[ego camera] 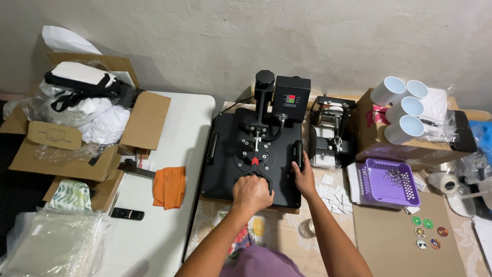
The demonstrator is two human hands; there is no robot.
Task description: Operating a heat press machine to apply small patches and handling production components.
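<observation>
A black heat press lies flat on the table in front of me, its control box with a lit display at the back. My left hand is closed around the press's front lever handle at the near edge. On the right rim of the press, my right hand grips the black side handle. The top plate sits down flat.
An open cardboard box of white cloth stands at left, with an orange cloth and a remote on the white table. Right: a small mug press, white mugs, purple basket, paper squares, round badges.
</observation>
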